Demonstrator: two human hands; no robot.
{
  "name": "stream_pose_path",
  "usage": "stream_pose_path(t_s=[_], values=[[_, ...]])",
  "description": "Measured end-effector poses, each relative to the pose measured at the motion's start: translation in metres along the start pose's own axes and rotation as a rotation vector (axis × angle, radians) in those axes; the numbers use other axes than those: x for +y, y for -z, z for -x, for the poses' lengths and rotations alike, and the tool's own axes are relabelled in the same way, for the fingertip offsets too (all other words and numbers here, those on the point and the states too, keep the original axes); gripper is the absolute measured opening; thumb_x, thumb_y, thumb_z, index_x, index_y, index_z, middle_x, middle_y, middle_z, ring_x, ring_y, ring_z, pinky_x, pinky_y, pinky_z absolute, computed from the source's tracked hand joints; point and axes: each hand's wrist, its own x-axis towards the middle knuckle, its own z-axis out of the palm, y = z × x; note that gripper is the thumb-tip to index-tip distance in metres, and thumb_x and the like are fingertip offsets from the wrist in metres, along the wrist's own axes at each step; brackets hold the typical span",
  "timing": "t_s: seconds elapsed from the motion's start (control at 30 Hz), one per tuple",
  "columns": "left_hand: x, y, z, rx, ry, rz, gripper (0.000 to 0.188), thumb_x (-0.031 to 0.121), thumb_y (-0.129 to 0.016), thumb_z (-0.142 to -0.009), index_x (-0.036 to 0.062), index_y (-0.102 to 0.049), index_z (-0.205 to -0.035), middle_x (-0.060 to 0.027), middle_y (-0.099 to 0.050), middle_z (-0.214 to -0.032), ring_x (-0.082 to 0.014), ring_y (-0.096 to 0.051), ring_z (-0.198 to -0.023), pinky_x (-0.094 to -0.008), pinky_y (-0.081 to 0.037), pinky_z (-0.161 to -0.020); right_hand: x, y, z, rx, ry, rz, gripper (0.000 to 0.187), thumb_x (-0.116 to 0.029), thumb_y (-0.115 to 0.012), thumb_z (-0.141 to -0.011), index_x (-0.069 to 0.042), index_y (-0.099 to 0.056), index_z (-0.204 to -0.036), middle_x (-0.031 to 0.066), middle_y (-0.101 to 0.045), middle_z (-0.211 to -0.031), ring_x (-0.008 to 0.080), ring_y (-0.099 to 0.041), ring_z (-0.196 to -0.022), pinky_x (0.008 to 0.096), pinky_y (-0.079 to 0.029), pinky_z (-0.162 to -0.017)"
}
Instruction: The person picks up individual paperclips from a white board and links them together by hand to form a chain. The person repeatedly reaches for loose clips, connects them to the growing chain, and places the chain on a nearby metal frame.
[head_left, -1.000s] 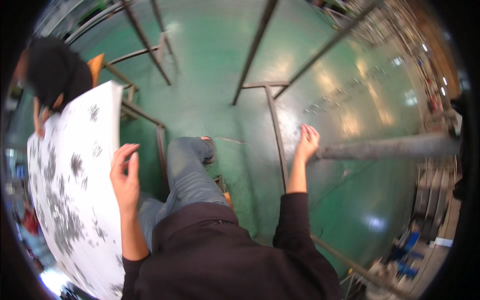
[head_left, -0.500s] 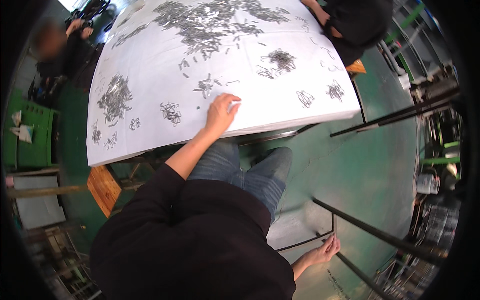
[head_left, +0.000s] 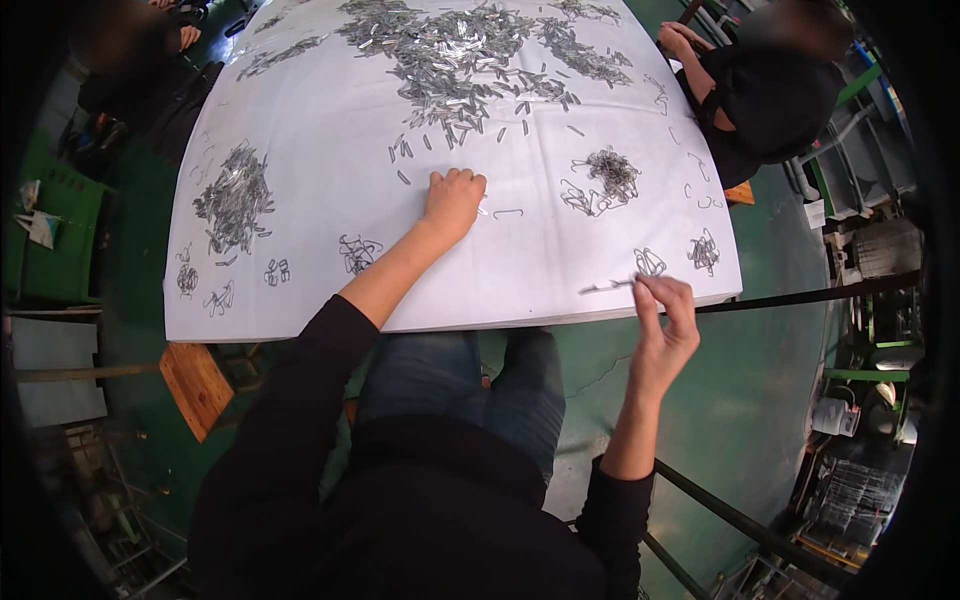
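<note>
My left hand (head_left: 455, 208) rests palm down on the white-covered table (head_left: 330, 190), its fingers curled and pressed together over a spot I cannot see under them. Just right of it lies a single bent wire clip (head_left: 508, 212). Above the table's near right edge, my right hand (head_left: 665, 325) pinches a thin dark wire piece (head_left: 608, 286) between thumb and fingertips; motion smears its shape. Close beyond those fingertips is a small heap of wire clips (head_left: 650, 261). Another small heap of bent wires (head_left: 357, 253) lies left of my left forearm.
A large spread of metal clips (head_left: 450, 60) covers the far middle. Other heaps lie at the left (head_left: 235, 200) and right (head_left: 612, 175). A person in black (head_left: 765, 100) sits at the right side, another person (head_left: 130, 75) at the far left. A wooden stool (head_left: 197, 388) stands by the near left corner.
My right hand has come up from low beside me to above the table's near right edge, a wire piece now showing in it. The left hand has moved farther onto the table, fingers curled down.
</note>
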Motion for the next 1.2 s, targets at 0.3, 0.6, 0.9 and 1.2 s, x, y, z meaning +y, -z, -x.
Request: stream_pose_path(t_s=[0.3,0.6,0.9,1.2], values=[[-0.018,-0.009,-0.006,-0.003,-0.357,-0.148,0.017,0.012,-0.055,-0.083,0.0029,-0.063,-0.096,-0.0129,-0.062,-0.093,-0.0293,-0.059,-0.096,-0.0438,-0.047,-0.081,-0.018,-0.084,-0.018,-0.136,0.014,0.03,0.01,-0.003,-0.076,-0.074,-0.002,-0.072,-0.083,0.0099,-0.066,-0.08,0.0237,-0.06,-0.079,0.0334,-0.047,-0.074],[-0.013,0.016,-0.013,-0.065,-0.216,0.179,0.013,0.005,-0.06,-0.08,0.0025,-0.061,-0.092,-0.01,-0.064,-0.09,-0.0241,-0.063,-0.089,-0.0355,-0.051,-0.075,-0.037,-0.107,-0.016,-0.255,0.022,-0.087,0.009,-0.006,-0.076,-0.079,-0.002,-0.074,-0.088,0.0066,-0.065,-0.082,0.0172,-0.061,-0.084,0.0277,-0.046,-0.077],[0.011,0.13,0.004,0.086,0.076,1.325,0.016,0.008,-0.069,-0.085,0.0003,-0.067,-0.098,-0.0063,-0.072,-0.086,-0.0113,-0.067,-0.08,-0.0245,-0.051,-0.071,-0.052,-0.12,-0.023,-0.201,0.109,-0.006,0.01,-0.008,-0.078,-0.074,-0.003,-0.07,-0.077,0.0083,-0.065,-0.075,0.0257,-0.06,-0.073,0.0347,-0.044,-0.068],[0.017,0.183,0.024,0.182,-0.022,1.234,0.014,0.007,-0.067,-0.084,0.0025,-0.068,-0.097,-0.006,-0.072,-0.084,-0.0135,-0.069,-0.08,-0.0282,-0.051,-0.075,-0.063,-0.137,-0.024,-0.194,0.141,0.022,0.01,-0.013,-0.078,-0.076,-0.006,-0.071,-0.078,0.0039,-0.063,-0.077,0.0223,-0.058,-0.078,0.0348,-0.04,-0.078]])
